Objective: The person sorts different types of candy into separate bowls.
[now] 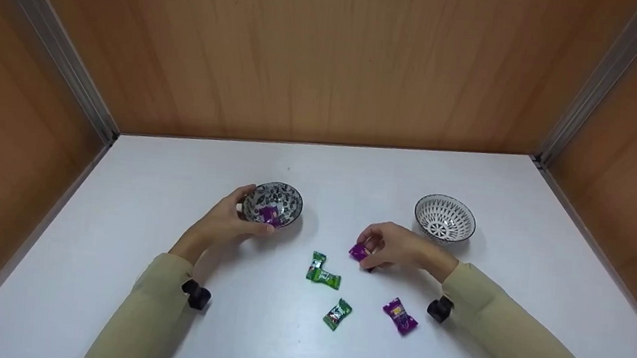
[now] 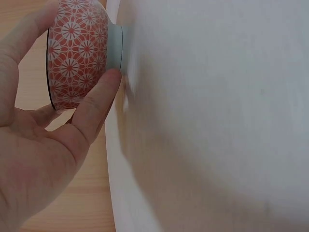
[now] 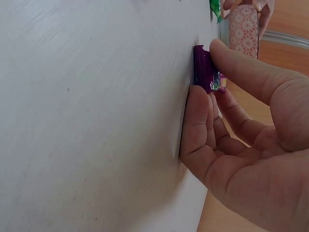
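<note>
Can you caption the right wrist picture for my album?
A right hand pinches a purple-wrapped candy at the white table.

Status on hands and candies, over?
Left hand grips floral bowl, purple candy inside. Right hand pinches another purple candy. Possibly in the way: three loose green candies between hands, on the near side.

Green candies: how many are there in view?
3: the upper green candy touches the middle green candy, right of the left hand; the lower green candy is left of the loose purple candy.

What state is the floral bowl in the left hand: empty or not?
Not empty: the head view shows purple-wrapped candy inside the floral bowl; exact count unclear.
</note>
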`<action>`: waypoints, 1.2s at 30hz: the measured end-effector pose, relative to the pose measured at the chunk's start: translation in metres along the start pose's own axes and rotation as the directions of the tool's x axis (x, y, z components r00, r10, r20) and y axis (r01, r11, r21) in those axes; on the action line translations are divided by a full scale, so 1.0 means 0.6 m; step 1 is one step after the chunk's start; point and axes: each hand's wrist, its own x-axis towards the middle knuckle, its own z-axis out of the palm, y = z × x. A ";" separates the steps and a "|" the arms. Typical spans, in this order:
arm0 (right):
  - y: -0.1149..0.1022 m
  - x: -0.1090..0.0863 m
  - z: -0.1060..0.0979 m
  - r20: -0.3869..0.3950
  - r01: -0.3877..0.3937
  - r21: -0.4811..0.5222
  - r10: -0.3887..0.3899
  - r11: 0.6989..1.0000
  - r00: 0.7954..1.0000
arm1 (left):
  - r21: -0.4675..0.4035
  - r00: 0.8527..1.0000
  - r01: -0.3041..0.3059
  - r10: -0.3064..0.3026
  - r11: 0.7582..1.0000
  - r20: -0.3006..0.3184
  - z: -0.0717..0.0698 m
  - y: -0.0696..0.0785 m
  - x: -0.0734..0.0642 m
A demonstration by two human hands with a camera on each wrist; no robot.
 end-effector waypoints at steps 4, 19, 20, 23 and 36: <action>0.004 0.000 -0.002 -0.001 -0.010 0.037 0.010 0.999 1.000 | -0.012 1.000 -0.006 0.006 1.000 0.006 0.000 -0.001 0.001; 0.015 0.003 -0.006 0.036 -0.015 0.146 0.010 0.989 0.999 | 0.001 1.000 0.010 -0.010 1.000 -0.003 0.005 0.003 0.000; 0.015 0.002 -0.006 0.035 -0.014 0.144 0.009 0.989 0.999 | 0.000 1.000 0.011 -0.011 1.000 -0.005 0.005 0.003 0.000; 0.016 0.000 -0.007 0.035 -0.011 0.146 0.006 0.989 0.999 | 0.003 1.000 0.013 -0.013 1.000 -0.008 0.006 0.002 0.001; 0.025 -0.002 -0.013 0.037 -0.016 0.222 0.007 0.975 0.999 | 0.009 1.000 -0.007 0.007 1.000 0.006 0.010 0.005 0.003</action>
